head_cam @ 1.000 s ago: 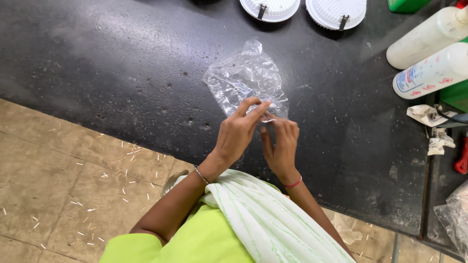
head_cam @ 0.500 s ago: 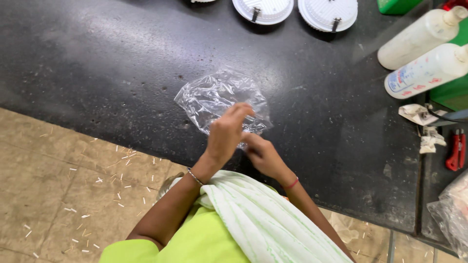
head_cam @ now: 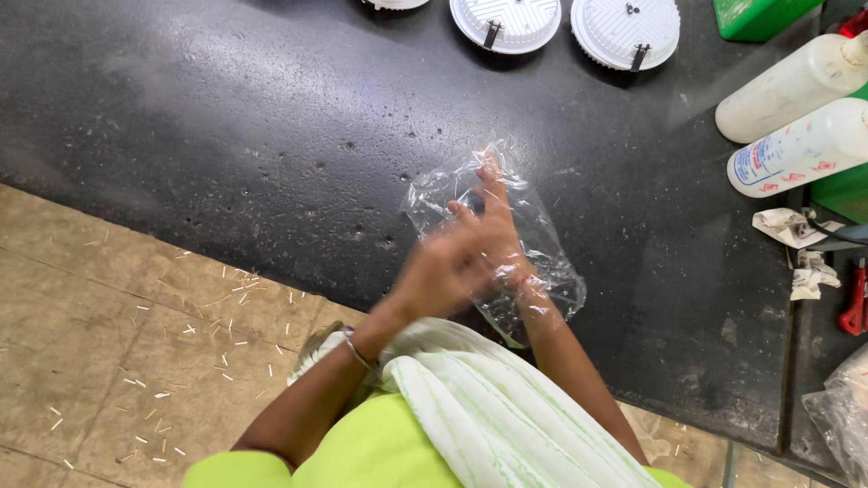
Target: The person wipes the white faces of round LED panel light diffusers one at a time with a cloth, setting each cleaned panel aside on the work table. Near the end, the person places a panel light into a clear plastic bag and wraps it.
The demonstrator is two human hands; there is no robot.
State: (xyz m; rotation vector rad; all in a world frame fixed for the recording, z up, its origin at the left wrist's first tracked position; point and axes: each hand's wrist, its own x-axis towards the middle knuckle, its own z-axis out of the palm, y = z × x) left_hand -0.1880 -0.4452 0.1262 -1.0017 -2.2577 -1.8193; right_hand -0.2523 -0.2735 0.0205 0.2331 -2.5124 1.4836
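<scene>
A clear plastic bag (head_cam: 551, 267) lies over the black counter (head_cam: 226, 136) just in front of me. My right hand (head_cam: 493, 221) is pushed inside it up to the wrist, fingers stretched out and apart, and the film wraps the hand and its red bangle. Motion-blurred, my left hand (head_cam: 438, 271) sits at the bag's near left edge and appears to grip the film there. A bracelet shows on that wrist. A white-green scarf hangs over my chest.
Two white round lamp housings (head_cam: 506, 23) (head_cam: 626, 32) lie at the counter's far edge. Two white bottles (head_cam: 796, 86) (head_cam: 805, 149), a green container (head_cam: 755, 16), crumpled paper (head_cam: 796, 226) and a red tool (head_cam: 854, 298) are at the right. Tiled floor (head_cam: 136, 343) lies left.
The bag was held up between both hands' fingertips; my right hand has since gone inside it, and the bag has come down and toward me.
</scene>
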